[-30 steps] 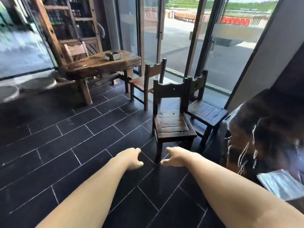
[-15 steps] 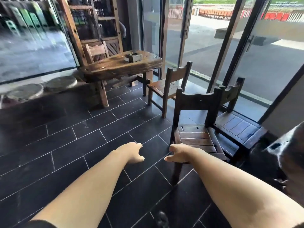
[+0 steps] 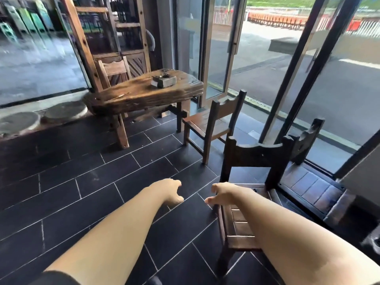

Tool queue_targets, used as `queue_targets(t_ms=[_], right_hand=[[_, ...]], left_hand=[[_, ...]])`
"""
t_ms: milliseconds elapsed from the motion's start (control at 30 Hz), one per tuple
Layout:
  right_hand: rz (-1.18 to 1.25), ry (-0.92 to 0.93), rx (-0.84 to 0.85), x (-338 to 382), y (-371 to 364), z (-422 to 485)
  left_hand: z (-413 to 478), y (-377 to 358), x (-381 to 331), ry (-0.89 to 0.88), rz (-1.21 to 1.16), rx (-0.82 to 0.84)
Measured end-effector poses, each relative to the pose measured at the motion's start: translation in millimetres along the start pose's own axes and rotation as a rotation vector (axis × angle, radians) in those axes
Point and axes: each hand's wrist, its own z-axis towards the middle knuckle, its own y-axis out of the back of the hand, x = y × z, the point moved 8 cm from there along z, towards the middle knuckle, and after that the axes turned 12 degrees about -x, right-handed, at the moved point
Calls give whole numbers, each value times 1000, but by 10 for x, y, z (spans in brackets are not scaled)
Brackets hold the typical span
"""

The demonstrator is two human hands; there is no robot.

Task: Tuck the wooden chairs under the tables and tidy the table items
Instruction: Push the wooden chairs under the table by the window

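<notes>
A dark wooden chair stands right in front of me, its back toward the window. My right hand hovers over the seat's near left corner, fingers loosely curled, holding nothing. My left hand hangs over the floor tiles to the left, also holding nothing. A second dark chair sits behind it to the right. A lighter chair stands pulled out beside the rough wooden table. On the table rests a small grey tray. Another chair is behind the table.
Glass doors and window frames run along the right. A wooden shelf unit stands behind the table. Two round stone slabs lie on a low ledge at left. Dark tiled floor spreads to the left.
I have moved forward and turned left; the near chair is now closer and under my right forearm. Both hands stay out in front, holding nothing.
</notes>
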Motion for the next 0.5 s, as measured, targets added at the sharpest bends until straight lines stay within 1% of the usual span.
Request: queue_targets(t_ms=[233, 367, 500], right_hand=[[-2, -54, -32, 199, 407, 1343], [45, -129, -26, 298, 692, 1998], [88, -212, -39, 305, 931, 2538]], left_hand=[[1371, 366, 516, -119, 103, 7], [2160, 709, 785, -191, 109, 21], [2812, 1057, 894, -288, 134, 0]])
